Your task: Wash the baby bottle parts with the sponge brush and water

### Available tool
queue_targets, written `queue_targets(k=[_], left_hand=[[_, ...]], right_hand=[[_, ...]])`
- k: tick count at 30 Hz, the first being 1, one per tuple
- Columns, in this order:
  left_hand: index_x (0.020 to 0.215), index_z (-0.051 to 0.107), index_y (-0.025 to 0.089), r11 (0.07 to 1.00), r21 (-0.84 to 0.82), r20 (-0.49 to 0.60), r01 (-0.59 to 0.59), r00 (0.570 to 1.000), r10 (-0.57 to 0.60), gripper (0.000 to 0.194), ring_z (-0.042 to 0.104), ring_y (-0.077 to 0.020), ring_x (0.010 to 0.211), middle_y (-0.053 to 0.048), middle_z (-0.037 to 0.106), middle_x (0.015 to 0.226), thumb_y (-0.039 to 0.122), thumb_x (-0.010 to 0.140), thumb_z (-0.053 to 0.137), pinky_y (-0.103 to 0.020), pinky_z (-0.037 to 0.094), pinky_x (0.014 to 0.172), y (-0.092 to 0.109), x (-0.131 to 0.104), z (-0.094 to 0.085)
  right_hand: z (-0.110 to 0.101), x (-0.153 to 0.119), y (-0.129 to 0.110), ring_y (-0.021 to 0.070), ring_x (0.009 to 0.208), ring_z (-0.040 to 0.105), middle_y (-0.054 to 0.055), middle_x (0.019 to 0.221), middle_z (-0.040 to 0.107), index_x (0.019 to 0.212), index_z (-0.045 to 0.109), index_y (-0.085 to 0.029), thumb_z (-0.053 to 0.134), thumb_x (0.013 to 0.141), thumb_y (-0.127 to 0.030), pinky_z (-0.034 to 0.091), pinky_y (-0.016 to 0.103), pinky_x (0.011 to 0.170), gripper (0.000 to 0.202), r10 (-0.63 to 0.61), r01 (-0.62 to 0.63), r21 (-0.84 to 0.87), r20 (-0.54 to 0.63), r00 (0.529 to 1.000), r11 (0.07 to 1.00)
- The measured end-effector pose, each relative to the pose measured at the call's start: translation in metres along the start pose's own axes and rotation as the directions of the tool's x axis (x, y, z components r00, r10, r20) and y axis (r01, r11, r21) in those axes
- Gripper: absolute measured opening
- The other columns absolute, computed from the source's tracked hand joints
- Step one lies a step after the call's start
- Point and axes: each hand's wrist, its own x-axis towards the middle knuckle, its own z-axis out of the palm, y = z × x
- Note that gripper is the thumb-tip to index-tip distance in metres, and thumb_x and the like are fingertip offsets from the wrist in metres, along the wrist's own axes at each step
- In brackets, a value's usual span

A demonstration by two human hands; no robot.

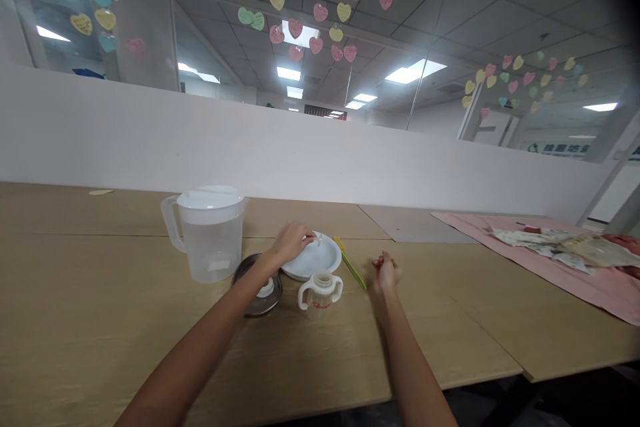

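My left hand (pixel 293 244) reaches over the left part of a white bowl (pixel 327 257), fingertips pinched on a small clear item (pixel 318 237) too small to name. Just in front of the bowl stands a clear bottle (pixel 321 300) with two white handles, its top uncovered. My right hand (pixel 386 271) rests by the table to the right with curled fingers; whether it holds anything is hidden. A green and yellow brush-like tool (pixel 353 269) lies between the bowl and this hand. Under my left forearm sits a dark translucent dish (pixel 256 307) with a white ring-shaped part (pixel 266 289).
A lidded clear pitcher (pixel 213 237) with liquid stands left of the bowl. On the right, a pink cloth (pixel 550 267) bears several crumpled packets (pixel 590 251). A low white wall (pixel 300 153) with glass above runs behind the wooden table (pixel 125 320).
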Motion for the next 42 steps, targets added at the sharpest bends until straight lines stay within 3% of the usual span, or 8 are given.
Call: queue_targets(k=[5, 10, 19, 23, 27, 31, 37, 42], left_hand=[[0.089, 0.068, 0.018, 0.997, 0.028, 0.13, 0.076, 0.988, -0.079, 0.022, 0.057, -0.0183, 0.088, -0.008, 0.067, 0.092, 0.02, 0.079, 0.049, -0.026, 0.037, 0.077, -0.007, -0.002, 0.006], [0.085, 0.069, 0.016, 0.997, 0.002, 0.206, 0.077, 0.976, -0.076, 0.022, 0.057, -0.0212, 0.088, -0.012, 0.067, 0.091, 0.012, 0.074, 0.05, -0.028, 0.038, 0.077, -0.012, -0.003, 0.016], [0.079, 0.069, 0.017, 0.949, -0.305, 0.362, 0.083, 0.932, 0.035, 0.018, 0.061, -0.014, 0.076, -0.002, 0.07, 0.081, 0.02, 0.072, 0.053, -0.019, 0.041, 0.069, -0.021, -0.001, 0.035], [0.089, 0.065, 0.012, 0.888, -0.435, 0.293, 0.148, 0.956, -0.016, 0.026, 0.059, -0.0147, 0.082, -0.006, 0.067, 0.092, 0.024, 0.079, 0.044, -0.022, 0.041, 0.071, -0.02, 0.001, 0.022], [0.097, 0.06, 0.008, 0.65, -0.728, 0.213, 0.218, 0.973, -0.087, 0.033, 0.057, -0.0149, 0.081, -0.011, 0.065, 0.096, 0.033, 0.079, 0.046, -0.025, 0.042, 0.068, -0.011, 0.003, 0.001], [0.1, 0.059, 0.01, 0.468, -0.875, 0.117, 0.126, 0.992, -0.047, 0.036, 0.056, -0.0146, 0.083, -0.011, 0.063, 0.099, 0.037, 0.077, 0.052, -0.026, 0.043, 0.07, 0.002, 0.003, -0.022], [0.095, 0.061, 0.012, 0.489, -0.869, 0.122, 0.074, 0.99, 0.068, 0.03, 0.056, -0.0137, 0.081, -0.009, 0.064, 0.092, 0.035, 0.078, 0.052, -0.025, 0.042, 0.07, 0.023, -0.003, -0.043], [0.09, 0.063, 0.012, 0.604, -0.789, 0.244, 0.114, 0.96, 0.137, 0.024, 0.056, -0.0129, 0.08, -0.007, 0.065, 0.089, 0.03, 0.08, 0.05, -0.023, 0.041, 0.07, 0.042, -0.011, -0.054]], right_hand=[[0.006, -0.009, 0.002, 0.0067, 0.04, 0.04, -0.009, 0.047, 0.041, 0.064, 0.048, -0.019, 0.056, 0.065, -0.037, 0.035, 0.021, 0.045, 0.02, -0.065, 0.078, -0.147, 0.091, 0.994, 0.986], [0.008, -0.014, 0.002, 0.0094, 0.041, 0.041, -0.008, 0.044, 0.042, 0.073, 0.052, -0.017, 0.052, 0.068, -0.041, 0.034, 0.022, 0.044, 0.025, -0.165, 0.22, -0.294, 0.201, 0.966, 0.93], [0.012, -0.033, -0.004, 0.0113, 0.047, 0.043, -0.003, 0.052, 0.048, 0.074, 0.059, -0.014, 0.048, 0.07, -0.045, 0.035, 0.024, 0.049, 0.033, -0.27, 0.452, -0.457, 0.409, 0.872, 0.766], [0.013, -0.039, -0.004, 0.0117, 0.048, 0.043, -0.002, 0.051, 0.048, 0.073, 0.061, -0.014, 0.047, 0.071, -0.042, 0.034, 0.023, 0.049, 0.031, -0.256, 0.534, -0.484, 0.526, 0.811, 0.693], [0.012, -0.042, -0.002, 0.0122, 0.05, 0.045, -0.001, 0.053, 0.051, 0.072, 0.062, -0.016, 0.045, 0.073, -0.042, 0.034, 0.023, 0.051, 0.032, -0.236, 0.586, -0.516, 0.591, 0.771, 0.625], [0.012, -0.043, -0.001, 0.0128, 0.051, 0.046, -0.001, 0.053, 0.053, 0.075, 0.063, -0.017, 0.043, 0.074, -0.042, 0.033, 0.023, 0.051, 0.032, -0.207, 0.603, -0.555, 0.613, 0.762, 0.573], [0.012, -0.045, -0.002, 0.0128, 0.05, 0.047, -0.001, 0.053, 0.053, 0.074, 0.063, -0.017, 0.041, 0.074, -0.043, 0.032, 0.022, 0.05, 0.033, -0.204, 0.64, -0.567, 0.644, 0.737, 0.519], [0.013, -0.046, -0.003, 0.0127, 0.049, 0.046, 0.0, 0.052, 0.053, 0.074, 0.062, -0.017, 0.041, 0.074, -0.042, 0.031, 0.022, 0.049, 0.033, -0.194, 0.642, -0.578, 0.648, 0.736, 0.503]])
